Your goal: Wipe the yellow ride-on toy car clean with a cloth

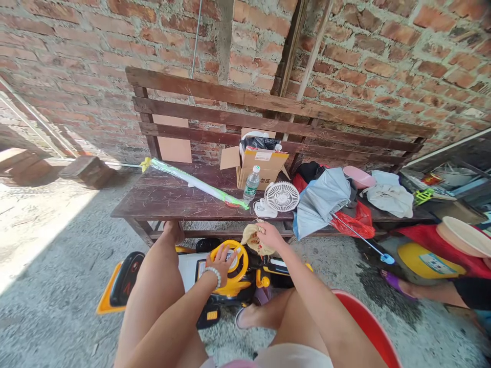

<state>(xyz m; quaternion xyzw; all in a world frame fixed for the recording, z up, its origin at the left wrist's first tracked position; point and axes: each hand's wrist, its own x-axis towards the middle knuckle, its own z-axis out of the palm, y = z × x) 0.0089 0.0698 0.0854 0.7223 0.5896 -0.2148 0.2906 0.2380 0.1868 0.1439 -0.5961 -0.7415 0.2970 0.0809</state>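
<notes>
1. Left hand (219,264): palm down on the yellow steering wheel (245,263) of a toy car (187,271), fingers loosely spread over it, not closed around the rim. Beaded bracelet (218,277) on the wrist.
2. Right hand (271,237): closed on a bunched cream cloth (251,235) with reddish marks; cloth hangs just beside the wheel, on its right. Cannot tell whether it touches the car.
3. Toy car: on the concrete floor (72,286), between the person's legs, in front of the worktop (164,197); white, yellow and black parts, partly hidden by the left leg.
4. Worktop, left: long wrapped stick (195,183) lying aslant, yellow bow at its far-left end.
5. Worktop, middle: open cardboard box (247,171) with black plastic inside; upright water bottle (251,185) in front of it; white fan (283,197) just beside the bottle.
6. Worktop, right: silver-blue umbrella (322,197), shaft sticking out past the edge; red bag (362,221), pink basin (359,177), white fabric (389,199).
7. Red tub (364,322) beside the person's right leg.
8. Far right: yellow container (425,260), beige basin (466,236), another person's foot in a purple sandal (397,285).
9. Brick wall (76,66) behind.
</notes>
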